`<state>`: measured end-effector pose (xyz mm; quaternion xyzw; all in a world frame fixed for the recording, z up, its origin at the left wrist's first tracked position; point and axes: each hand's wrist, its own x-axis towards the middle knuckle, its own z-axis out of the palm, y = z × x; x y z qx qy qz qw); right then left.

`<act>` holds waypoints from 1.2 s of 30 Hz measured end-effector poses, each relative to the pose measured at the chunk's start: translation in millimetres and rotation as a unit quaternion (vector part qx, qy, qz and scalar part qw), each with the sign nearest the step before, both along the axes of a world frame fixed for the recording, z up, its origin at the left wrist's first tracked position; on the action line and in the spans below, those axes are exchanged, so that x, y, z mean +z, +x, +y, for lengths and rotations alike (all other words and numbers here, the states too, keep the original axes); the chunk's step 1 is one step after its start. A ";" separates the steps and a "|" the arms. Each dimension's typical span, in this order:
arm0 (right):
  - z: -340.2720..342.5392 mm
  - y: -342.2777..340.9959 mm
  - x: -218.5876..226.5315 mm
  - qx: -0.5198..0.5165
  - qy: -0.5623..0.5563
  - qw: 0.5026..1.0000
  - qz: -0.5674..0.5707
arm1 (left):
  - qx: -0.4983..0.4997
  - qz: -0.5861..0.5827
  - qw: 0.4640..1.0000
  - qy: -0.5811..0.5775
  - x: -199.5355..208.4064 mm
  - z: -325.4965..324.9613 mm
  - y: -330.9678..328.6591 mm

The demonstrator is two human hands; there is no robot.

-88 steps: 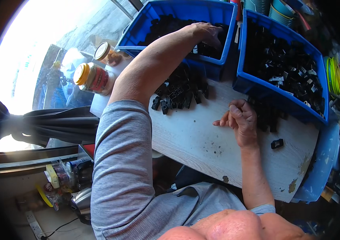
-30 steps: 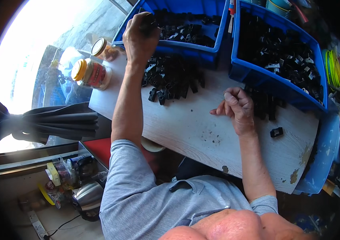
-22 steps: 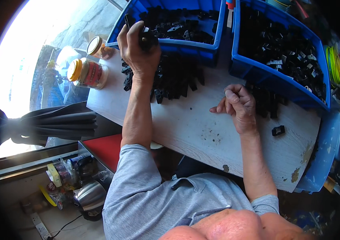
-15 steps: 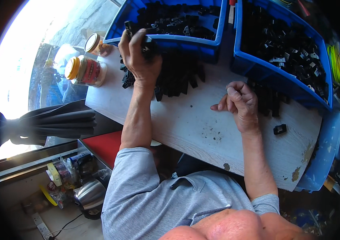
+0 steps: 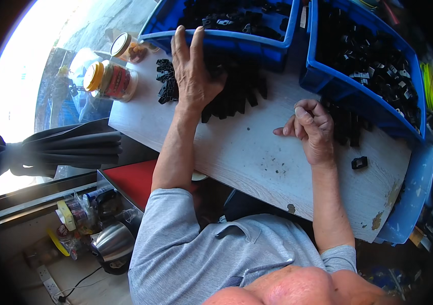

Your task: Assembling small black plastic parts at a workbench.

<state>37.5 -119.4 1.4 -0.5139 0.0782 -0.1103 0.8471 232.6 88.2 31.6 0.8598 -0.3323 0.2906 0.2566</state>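
My left hand is open, its fingers stretched toward the near wall of the blue bin at the back. Nothing shows between those fingers. Beneath and beside it lies a heap of small black plastic parts on the white table. Above the table, my right hand is closed, with the thumb pressed to the curled index finger. Whatever it may hold is hidden. More black parts lie just right of it, and a single black part with an opening in it sits apart nearer the table's right side.
A second blue bin, full of black parts, stands at the back right. Two jars, one yellow-lidded and one smaller, stand at the table's left edge. Left below are a red surface and a metal kettle.
A black part was in my left hand and is now out of its fingers, which have straightened and spread. My right hand keeps its curled pose. The whole view has shifted slightly.
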 end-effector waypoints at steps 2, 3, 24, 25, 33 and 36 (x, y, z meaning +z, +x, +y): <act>-0.1 0.8 0.3 -0.005 -0.025 1.000 -0.008 | -0.003 0.005 1.000 0.012 0.8 -5.7 2.6; 0.0 1.1 0.8 0.003 -0.012 1.000 0.002 | 0.017 0.005 0.999 0.029 0.8 -9.5 2.4; 0.9 1.1 0.8 -0.002 0.011 1.000 0.015 | 0.132 0.005 0.982 0.135 80.9 -11.8 85.8; 0.6 0.7 0.5 -0.004 0.005 1.000 0.018 | 0.113 0.093 0.973 0.176 82.2 -15.9 102.0; -0.1 1.9 0.3 0.007 0.024 1.000 0.007 | 0.048 0.339 0.815 0.468 73.0 -59.6 174.3; -0.3 2.0 0.1 0.009 0.034 0.999 0.012 | -0.032 0.367 0.801 0.473 68.9 -79.4 177.4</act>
